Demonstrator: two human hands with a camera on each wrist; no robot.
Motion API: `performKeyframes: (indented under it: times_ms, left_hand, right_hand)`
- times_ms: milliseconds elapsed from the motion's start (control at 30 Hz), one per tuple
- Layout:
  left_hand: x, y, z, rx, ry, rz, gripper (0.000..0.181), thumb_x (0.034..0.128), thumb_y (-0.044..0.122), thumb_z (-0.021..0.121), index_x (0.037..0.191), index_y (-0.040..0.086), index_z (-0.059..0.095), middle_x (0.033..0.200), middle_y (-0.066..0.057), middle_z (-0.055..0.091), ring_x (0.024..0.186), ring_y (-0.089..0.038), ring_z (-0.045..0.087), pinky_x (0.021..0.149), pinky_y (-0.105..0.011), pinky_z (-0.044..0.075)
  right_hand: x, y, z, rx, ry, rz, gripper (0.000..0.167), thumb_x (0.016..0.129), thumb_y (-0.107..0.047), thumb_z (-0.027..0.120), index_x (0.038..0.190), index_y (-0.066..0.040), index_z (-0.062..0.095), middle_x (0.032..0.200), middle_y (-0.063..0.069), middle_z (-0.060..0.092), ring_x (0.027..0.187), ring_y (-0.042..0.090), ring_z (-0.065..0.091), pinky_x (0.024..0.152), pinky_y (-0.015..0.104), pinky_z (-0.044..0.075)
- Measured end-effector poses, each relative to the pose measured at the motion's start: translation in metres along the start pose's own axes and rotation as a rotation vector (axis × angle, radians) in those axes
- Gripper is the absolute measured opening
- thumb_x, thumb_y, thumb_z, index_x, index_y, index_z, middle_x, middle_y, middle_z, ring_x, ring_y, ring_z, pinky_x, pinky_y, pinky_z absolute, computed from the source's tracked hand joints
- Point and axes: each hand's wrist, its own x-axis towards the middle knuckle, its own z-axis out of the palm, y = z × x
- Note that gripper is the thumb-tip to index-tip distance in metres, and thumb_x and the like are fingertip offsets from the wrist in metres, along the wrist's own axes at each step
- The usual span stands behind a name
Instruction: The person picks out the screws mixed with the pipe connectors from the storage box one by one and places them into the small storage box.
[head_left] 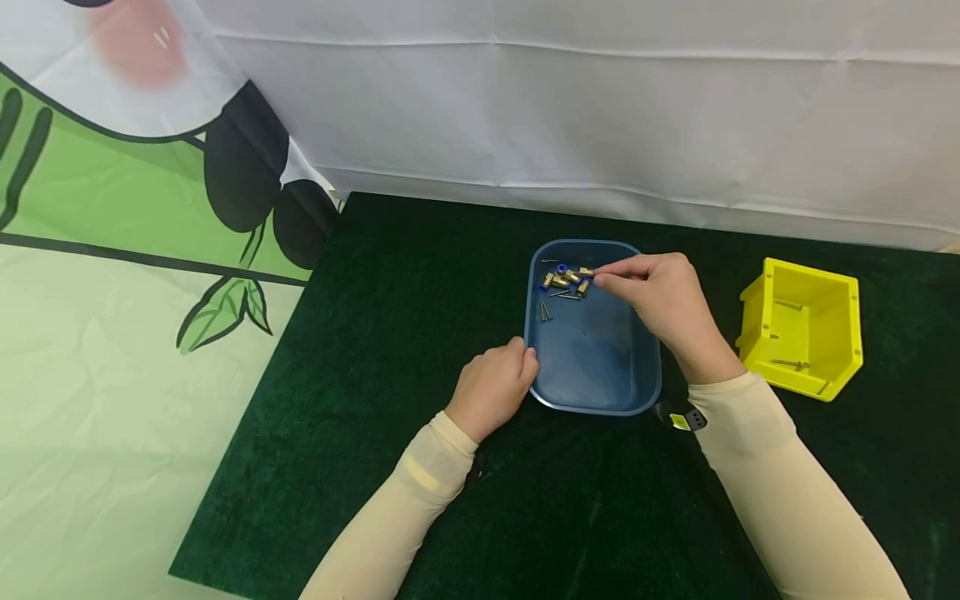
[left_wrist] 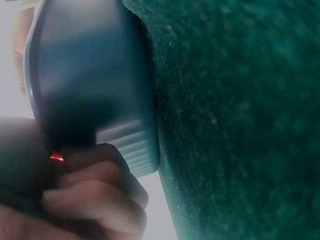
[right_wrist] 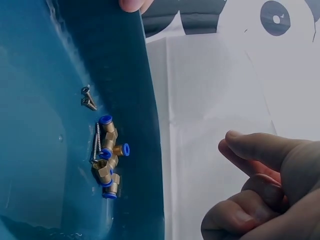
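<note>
A blue plastic tray (head_left: 592, 367) lies on the dark green cloth. My left hand (head_left: 495, 385) grips its left rim; in the left wrist view, curled fingers (left_wrist: 100, 195) show against the tray's wall. Several brass fittings with blue collars (right_wrist: 107, 155) are heaped inside towards the tray's far left end, with a few screws (head_left: 545, 312) beside them. Over the tray, my right hand (head_left: 663, 304) points its thumb and index fingertips at the fittings. In the right wrist view those fingertips (right_wrist: 234, 136) are close together with nothing visible between them, and the other fingers are curled.
To the right of the tray stands a yellow bin (head_left: 840, 333) with a few screws (head_left: 789, 364) in it. A white sheet (head_left: 600, 125) hangs behind the table. A printed cartoon backdrop (head_left: 150, 200) covers the left side.
</note>
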Motion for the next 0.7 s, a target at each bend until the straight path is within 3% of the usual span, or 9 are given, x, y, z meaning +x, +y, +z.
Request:
performKeyframes:
  times_ms: [700]
  left_hand:
    - [0.0012,-0.0029,0.0013,-0.015,0.000,0.016,0.032,0.1063,0.029,0.037,0.080,0.018,0.052,0.065,0.003,0.052,0.048,-0.012,0.049,0.044,-0.027,0.039]
  right_hand:
    - [0.0071,0.0057,0.0019,0.016,-0.031,0.044,0.026,0.095,-0.032,0.068,0.107,-0.010,0.077,0.113,0.006,0.070,0.102,0.025,0.053,0.082,0.040,0.044]
